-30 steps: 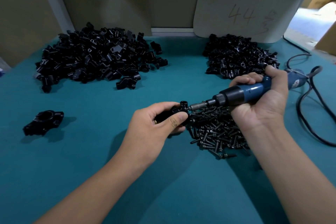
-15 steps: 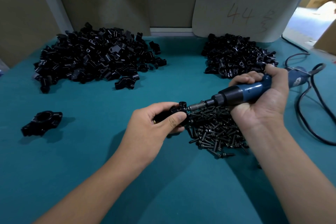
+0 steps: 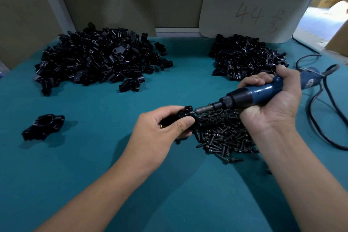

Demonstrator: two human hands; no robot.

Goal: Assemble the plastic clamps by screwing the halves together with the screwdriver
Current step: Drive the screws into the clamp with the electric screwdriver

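Here the left hand [image 3: 160, 128] holds a small black plastic clamp [image 3: 185, 116] just above the teal cloth-covered surface [image 3: 94, 156], its grip closed round the part with thumb and fingers curled over it. The right hand [image 3: 271, 100] has its grip wrapped tight round a blue and black electric screwdriver [image 3: 250, 96], which lies nearly level with its metal bit [image 3: 203, 109] touching the right side of the clamp. Directly under the tool and the right palm lies a heap of small black screws [image 3: 222, 135]. A large pile of black plastic clamp halves [image 3: 94, 60] sits at the far left, and a second pile of black parts [image 3: 244, 56] at the far right, just beyond the right hand's knuckles. One assembled black clamp [image 3: 44, 127] rests alone near the left edge, well apart from both hands. The screwdriver's black cable [image 3: 320, 115] loops over the surface on the right. A pale rounded board marked "44" [image 3: 250, 7] leans against the back wall.
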